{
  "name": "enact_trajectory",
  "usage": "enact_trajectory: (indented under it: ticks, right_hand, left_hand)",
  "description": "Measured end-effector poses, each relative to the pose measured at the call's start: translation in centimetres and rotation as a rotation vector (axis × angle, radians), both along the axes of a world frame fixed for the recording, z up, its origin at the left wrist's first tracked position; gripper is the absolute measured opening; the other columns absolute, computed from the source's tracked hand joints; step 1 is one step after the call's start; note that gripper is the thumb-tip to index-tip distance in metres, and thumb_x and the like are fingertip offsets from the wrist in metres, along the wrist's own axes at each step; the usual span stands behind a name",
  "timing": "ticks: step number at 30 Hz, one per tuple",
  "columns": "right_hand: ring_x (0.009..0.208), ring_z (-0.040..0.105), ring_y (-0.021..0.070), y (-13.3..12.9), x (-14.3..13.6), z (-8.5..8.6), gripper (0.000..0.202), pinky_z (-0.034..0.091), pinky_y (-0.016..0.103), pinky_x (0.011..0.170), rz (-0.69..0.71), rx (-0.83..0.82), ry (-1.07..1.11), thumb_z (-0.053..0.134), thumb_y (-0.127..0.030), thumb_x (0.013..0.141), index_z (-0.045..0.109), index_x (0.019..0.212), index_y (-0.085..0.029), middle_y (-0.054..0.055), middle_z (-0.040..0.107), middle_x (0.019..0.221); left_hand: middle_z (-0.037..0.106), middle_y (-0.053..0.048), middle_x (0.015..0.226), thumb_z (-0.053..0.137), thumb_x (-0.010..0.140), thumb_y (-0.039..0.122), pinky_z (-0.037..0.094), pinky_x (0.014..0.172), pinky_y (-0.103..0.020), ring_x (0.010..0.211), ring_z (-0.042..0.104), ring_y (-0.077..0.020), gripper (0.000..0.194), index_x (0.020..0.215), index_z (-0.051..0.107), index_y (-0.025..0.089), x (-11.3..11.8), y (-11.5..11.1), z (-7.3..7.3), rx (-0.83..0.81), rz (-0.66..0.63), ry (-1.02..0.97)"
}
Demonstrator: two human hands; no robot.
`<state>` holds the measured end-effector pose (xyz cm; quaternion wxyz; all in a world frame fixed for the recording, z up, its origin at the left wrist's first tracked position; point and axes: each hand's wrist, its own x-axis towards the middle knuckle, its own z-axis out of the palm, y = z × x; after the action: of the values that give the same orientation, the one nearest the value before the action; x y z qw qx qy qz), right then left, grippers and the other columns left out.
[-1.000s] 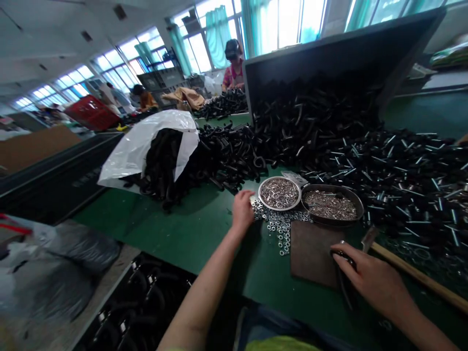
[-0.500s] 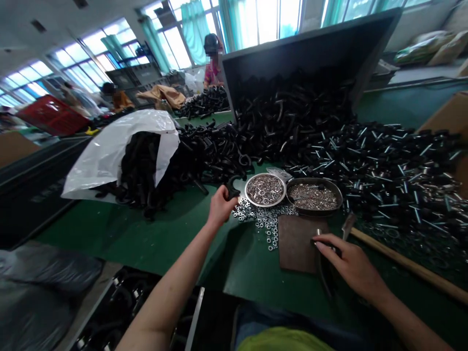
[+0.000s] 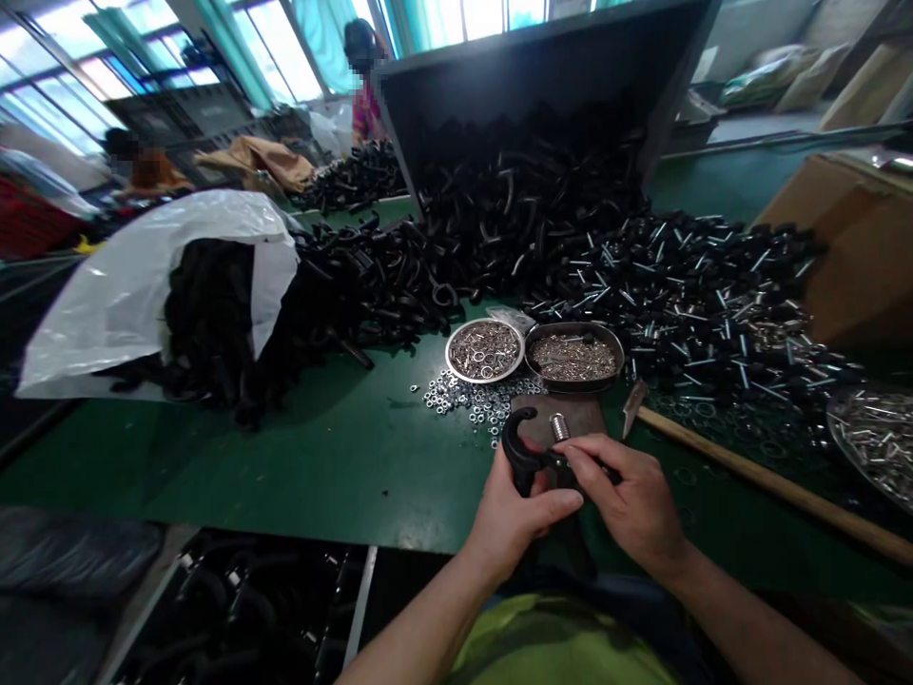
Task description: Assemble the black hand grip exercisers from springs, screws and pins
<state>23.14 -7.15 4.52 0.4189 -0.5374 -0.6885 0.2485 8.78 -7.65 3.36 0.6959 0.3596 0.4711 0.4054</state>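
Close together in front of my body, both hands are at the near edge of a brown block [image 3: 581, 414]. My left hand [image 3: 510, 509] is wrapped round a black hooked part [image 3: 519, 447], its curved end pointing up. Fingers of my right hand [image 3: 628, 495] pinch a dark piece beside a silver threaded part [image 3: 558, 427]; the piece is partly hidden by the fingers. Beyond the hands are a round dish of small metal parts [image 3: 485, 350] and an oval tin [image 3: 574, 357] of similar parts. Loose nuts [image 3: 463, 398] lie near the dish.
A hammer [image 3: 748, 466] lies at the right. Black parts with metal pins [image 3: 685, 285] are heaped behind it, near a cardboard box [image 3: 856, 247]. A large tipped bin [image 3: 556, 57] stands at the back, a white plastic bag [image 3: 135, 285] at the left. Two people are in the background.
My left hand has come right and nearer with the black hooked part, from beside the nuts to my right hand. The view has shifted to the right.
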Motion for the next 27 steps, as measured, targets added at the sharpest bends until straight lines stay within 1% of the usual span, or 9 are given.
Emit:
enact_trajectory:
  ticks: [4, 7, 10, 13, 14, 16, 18, 21, 27]
  right_hand:
    - [0.068, 0.065, 0.0137, -0.2, 0.4, -0.6, 0.021, 0.047, 0.023, 0.064, 0.069, -0.016, -0.042, 0.047, -0.029, 0.089, 0.065, 0.082, -0.021, 0.001, 0.07, 0.075]
    - [0.073, 0.065, 0.014, 0.2, 1.0, -0.6, 0.025, 0.047, 0.024, 0.067, 0.191, -0.07, -0.092, 0.042, -0.03, 0.091, 0.064, 0.089, -0.02, 0.003, 0.07, 0.08]
    - [0.077, 0.062, 0.0153, 0.8, 1.7, -0.7, 0.025, 0.047, 0.026, 0.07, 0.322, 0.006, -0.166, 0.042, -0.032, 0.09, 0.063, 0.098, -0.02, 0.005, 0.067, 0.084]
    - [0.068, 0.058, 0.0154, 1.0, 2.0, -1.5, 0.024, 0.045, 0.027, 0.065, 0.203, 0.073, -0.122, 0.045, -0.037, 0.088, 0.062, 0.085, -0.019, 0.004, 0.062, 0.072]
    - [0.064, 0.057, 0.0147, 1.0, 2.0, -2.0, 0.027, 0.045, 0.027, 0.062, 0.14, -0.003, -0.061, 0.043, -0.039, 0.088, 0.06, 0.081, -0.019, 0.003, 0.06, 0.068]
    - [0.057, 0.055, 0.0131, 1.2, 1.8, -2.8, 0.034, 0.044, 0.025, 0.053, 0.113, -0.298, 0.096, 0.035, -0.044, 0.091, 0.056, 0.083, -0.019, 0.001, 0.058, 0.065]
    - [0.055, 0.055, 0.0122, 1.5, 1.5, -3.1, 0.039, 0.043, 0.023, 0.047, 0.237, -0.596, 0.219, 0.035, -0.05, 0.09, 0.055, 0.088, -0.017, 0.0, 0.058, 0.067]
    - [0.061, 0.055, 0.0119, 2.0, 0.9, -2.6, 0.041, 0.043, 0.021, 0.047, 0.427, -0.759, 0.27, 0.042, -0.053, 0.086, 0.056, 0.091, -0.016, 0.002, 0.059, 0.076]
    - [0.071, 0.055, 0.0141, 1.5, -0.7, -1.2, 0.021, 0.04, 0.027, 0.063, 0.197, -0.429, -0.123, 0.043, -0.033, 0.089, 0.046, 0.074, -0.019, 0.001, 0.057, 0.074]
  left_hand:
    - [0.055, 0.001, 0.085, 0.078, 0.057, 0.03, 0.043, 0.058, -0.02, 0.068, 0.052, -0.0098, 0.054, 0.1, 0.046, 0.021, 0.2, -0.2, -0.6, 0.161, 0.001, 0.153]
    - [0.05, 0.006, 0.069, 0.075, 0.062, 0.036, 0.038, 0.045, -0.017, 0.051, 0.045, -0.0064, 0.053, 0.103, 0.044, 0.021, 0.2, -0.1, -0.9, 0.017, -0.048, 0.121]
    - [0.048, 0.007, 0.063, 0.07, 0.066, 0.042, 0.029, 0.037, -0.016, 0.041, 0.036, -0.0042, 0.058, 0.112, 0.042, 0.021, -0.1, 0.2, -1.0, -0.123, -0.059, -0.013]
    - [0.055, 0.005, 0.07, 0.072, 0.065, 0.037, 0.034, 0.04, -0.017, 0.044, 0.042, -0.0051, 0.072, 0.125, 0.036, 0.023, -0.6, 0.6, -1.1, -0.06, -0.042, 0.021]
    - [0.057, 0.004, 0.075, 0.074, 0.063, 0.034, 0.039, 0.045, -0.018, 0.049, 0.047, -0.0067, 0.078, 0.129, 0.034, 0.025, -0.8, 0.7, -1.1, 0.014, -0.02, 0.094]
    - [0.061, 0.001, 0.088, 0.077, 0.06, 0.028, 0.048, 0.06, -0.023, 0.066, 0.058, -0.012, 0.088, 0.135, 0.029, 0.027, -1.3, 0.8, -1.0, 0.182, 0.005, 0.277]
    - [0.062, -0.001, 0.1, 0.076, 0.061, 0.024, 0.049, 0.077, -0.029, 0.085, 0.061, -0.0169, 0.092, 0.138, 0.026, 0.028, -1.7, 0.8, -0.9, 0.3, -0.021, 0.415]
    - [0.061, -0.004, 0.11, 0.074, 0.064, 0.023, 0.048, 0.084, -0.032, 0.096, 0.06, -0.0201, 0.087, 0.138, 0.028, 0.027, -1.8, 0.6, -0.9, 0.341, -0.114, 0.477]
    - [0.053, -0.005, 0.124, 0.076, 0.062, 0.029, 0.044, 0.095, -0.034, 0.11, 0.054, -0.021, 0.081, 0.131, 0.033, 0.026, -1.3, -0.4, -1.9, 0.336, 0.0, 0.494]
